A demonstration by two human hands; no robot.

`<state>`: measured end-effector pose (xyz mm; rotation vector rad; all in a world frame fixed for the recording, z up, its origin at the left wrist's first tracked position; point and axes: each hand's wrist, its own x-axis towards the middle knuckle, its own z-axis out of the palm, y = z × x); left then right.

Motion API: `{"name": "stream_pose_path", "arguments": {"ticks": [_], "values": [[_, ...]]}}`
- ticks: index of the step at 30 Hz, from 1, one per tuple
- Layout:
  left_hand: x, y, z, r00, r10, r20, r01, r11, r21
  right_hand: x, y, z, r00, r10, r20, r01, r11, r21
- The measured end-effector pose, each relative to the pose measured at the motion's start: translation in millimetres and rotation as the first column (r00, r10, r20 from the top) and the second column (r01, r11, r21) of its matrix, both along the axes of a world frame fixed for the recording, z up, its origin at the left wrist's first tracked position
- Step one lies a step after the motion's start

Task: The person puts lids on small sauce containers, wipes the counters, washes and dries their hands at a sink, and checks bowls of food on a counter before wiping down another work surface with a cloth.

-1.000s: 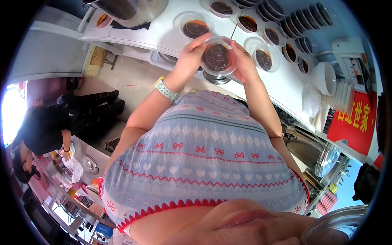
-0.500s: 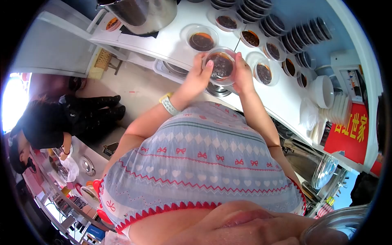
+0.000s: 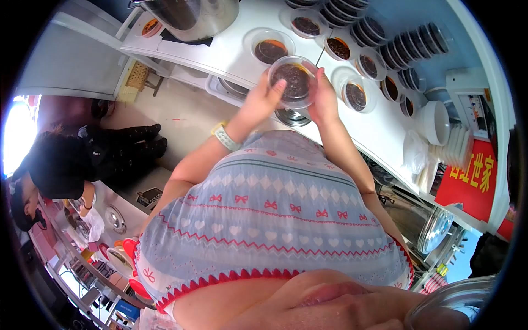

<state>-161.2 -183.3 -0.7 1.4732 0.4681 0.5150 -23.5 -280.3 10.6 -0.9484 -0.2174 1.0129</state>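
Facing upward, the round bowl (image 3: 292, 82)

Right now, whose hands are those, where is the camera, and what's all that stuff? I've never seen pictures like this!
There's no robot here. One camera sits on a person's head, looking down, so you even see their lips at the bottom. Its lens makes everything look curved.

The left hand and the right hand hold a clear round bowl between them, with something dark inside. I can't tell what it is.

On the white counter sit more filled bowls, a big metal pot and a white tub. Behind are stacks of round containers. Off to the left, another person stands by a different table.
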Motion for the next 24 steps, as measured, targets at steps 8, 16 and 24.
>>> {"name": "stream_pose_path", "arguments": {"ticks": [8, 16, 24], "values": [[-7, -12, 22, 0.996, -0.036, 0.087, 0.048, 0.989, -0.138, 5, 7, 5, 1.0, -0.004, 0.013, 0.004, 0.999, -0.047], [10, 74, -5, 0.996, 0.046, 0.074, -0.035, 0.987, -0.154, 36, 32, -14, 0.993, 0.014, 0.12, 0.012, 0.977, -0.212], [19, 96, -8, 0.932, 0.222, -0.287, -0.207, 0.975, 0.082, 86, 93, -28, 0.986, -0.152, 0.063, 0.164, 0.934, -0.318]]}}
